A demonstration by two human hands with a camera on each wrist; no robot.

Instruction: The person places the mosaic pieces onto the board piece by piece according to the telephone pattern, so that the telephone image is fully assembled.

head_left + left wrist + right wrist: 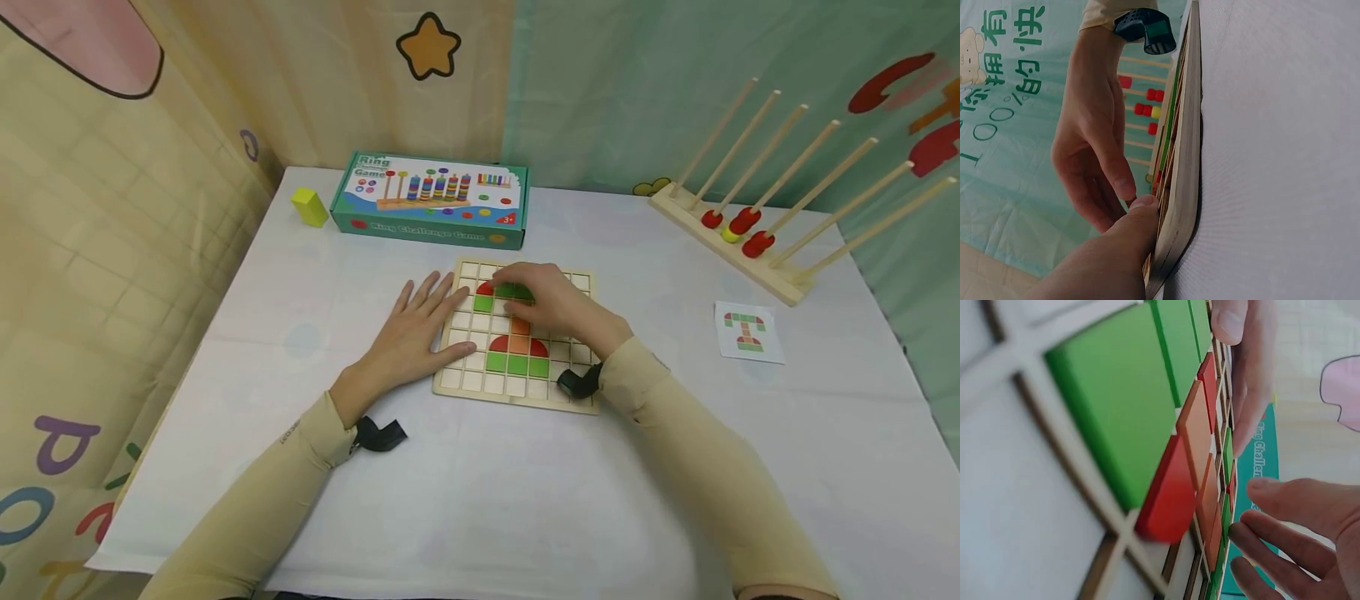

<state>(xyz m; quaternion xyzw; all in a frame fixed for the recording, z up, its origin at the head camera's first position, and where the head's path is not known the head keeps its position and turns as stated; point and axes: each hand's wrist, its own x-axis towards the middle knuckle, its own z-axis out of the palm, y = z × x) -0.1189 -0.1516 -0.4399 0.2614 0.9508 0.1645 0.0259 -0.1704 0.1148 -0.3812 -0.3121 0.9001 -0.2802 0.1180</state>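
Note:
A wooden grid board (480, 395) lies flat on the table, bearing green, orange and red tiles. Along its left side rests my left hand (408, 333), fingers spread and straight, thumb on the grid. My right hand (562, 304) is over the upper part, its fingertips by the upper green tiles (514, 291) and partly covering that row. In the right wrist view the right thumb (1272, 492) stands apart from the fingers, with no tile seen between them. Orange tiles (519, 343) run down the middle, with red quarter-rounds (538, 347) beside them and green squares (517, 365) below.
A picture card (748, 332) with a similar coloured pattern lies at the right. Behind it stands a wooden peg rack (791, 293) with red and yellow beads. A green game box (427, 236) and a yellow-green block (309, 207) are at the back.

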